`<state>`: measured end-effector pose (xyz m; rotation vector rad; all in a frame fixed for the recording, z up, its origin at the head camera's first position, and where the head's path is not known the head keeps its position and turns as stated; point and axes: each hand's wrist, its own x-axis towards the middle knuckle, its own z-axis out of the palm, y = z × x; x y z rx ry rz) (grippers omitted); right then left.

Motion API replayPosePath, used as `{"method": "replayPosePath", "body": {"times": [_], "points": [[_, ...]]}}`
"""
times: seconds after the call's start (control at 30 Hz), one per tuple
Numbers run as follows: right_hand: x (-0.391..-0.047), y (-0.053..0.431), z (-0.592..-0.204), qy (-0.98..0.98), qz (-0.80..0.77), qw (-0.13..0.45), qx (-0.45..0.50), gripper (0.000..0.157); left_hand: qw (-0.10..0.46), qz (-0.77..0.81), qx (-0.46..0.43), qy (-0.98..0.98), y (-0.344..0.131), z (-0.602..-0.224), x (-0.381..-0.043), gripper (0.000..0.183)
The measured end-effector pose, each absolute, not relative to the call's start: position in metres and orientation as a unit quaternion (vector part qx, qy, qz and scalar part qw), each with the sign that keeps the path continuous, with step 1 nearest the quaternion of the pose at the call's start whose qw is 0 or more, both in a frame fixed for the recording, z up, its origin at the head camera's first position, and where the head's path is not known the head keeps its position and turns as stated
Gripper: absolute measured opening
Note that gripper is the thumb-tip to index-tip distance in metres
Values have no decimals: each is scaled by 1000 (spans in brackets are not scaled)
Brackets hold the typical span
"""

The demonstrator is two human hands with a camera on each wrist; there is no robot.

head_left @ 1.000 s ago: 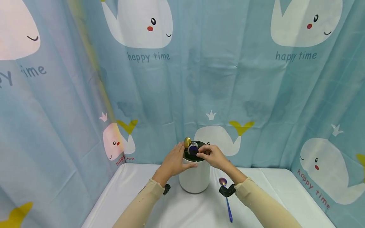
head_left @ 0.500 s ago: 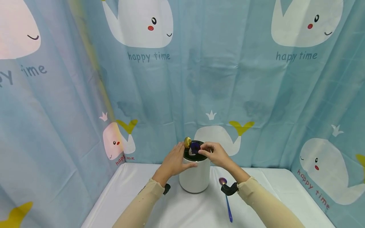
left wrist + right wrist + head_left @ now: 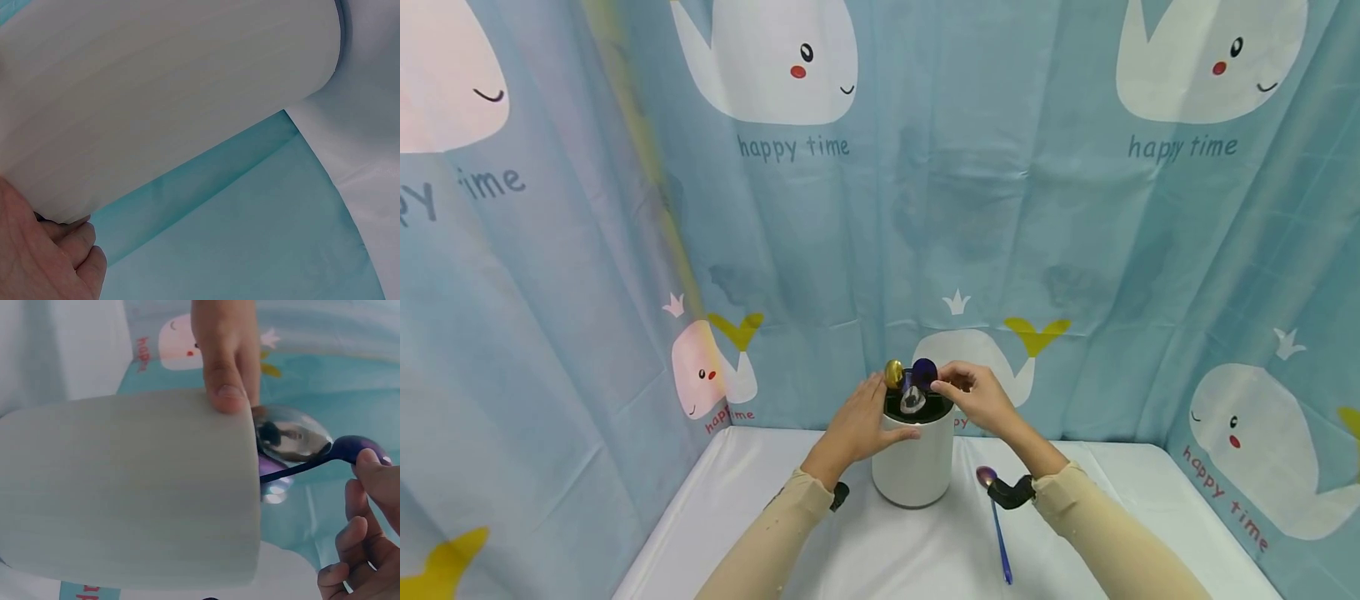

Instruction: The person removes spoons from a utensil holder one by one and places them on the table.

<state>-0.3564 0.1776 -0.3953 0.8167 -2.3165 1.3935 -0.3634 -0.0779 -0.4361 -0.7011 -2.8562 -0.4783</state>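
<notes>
A white cylindrical utensil holder (image 3: 912,471) with a dark inside stands upright on the table. My left hand (image 3: 857,421) grips its left side near the rim, thumb across the front. Over the opening, my right hand (image 3: 977,396) pinches the bowl of a dark purple-blue spoon (image 3: 300,467) between thumb and fingers; its handle runs down into the holder. A silver spoon (image 3: 913,401) and a gold spoon (image 3: 892,374) stick out bowl-up. In the right wrist view, another purple spoon bowl (image 3: 275,467) shows behind the held handle. Lower handles are hidden inside.
Another purple-blue spoon (image 3: 1003,546) lies on the white tablecloth (image 3: 1075,517), right of the holder and partly under the right wrist's black camera strap (image 3: 1011,493). A light blue curtain (image 3: 970,217) with whale prints hangs behind and on both sides.
My right hand has moved up and to the right with the dark purple-blue spoon, uncovering the silver spoon's bowl. My left hand has stayed on the holder.
</notes>
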Motion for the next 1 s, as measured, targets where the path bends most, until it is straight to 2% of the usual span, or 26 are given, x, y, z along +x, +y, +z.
{"method": "replayPosePath", "body": {"times": [0.3,1.0], "points": [[-352,183,-384,-806,503,163,267,11,85,-160,-235,-955,-77,-435,-363,123],[-349,192,-364,-781,532,221,240,11,76,-165,-226,-957,-76,-436,-363,125]]}}
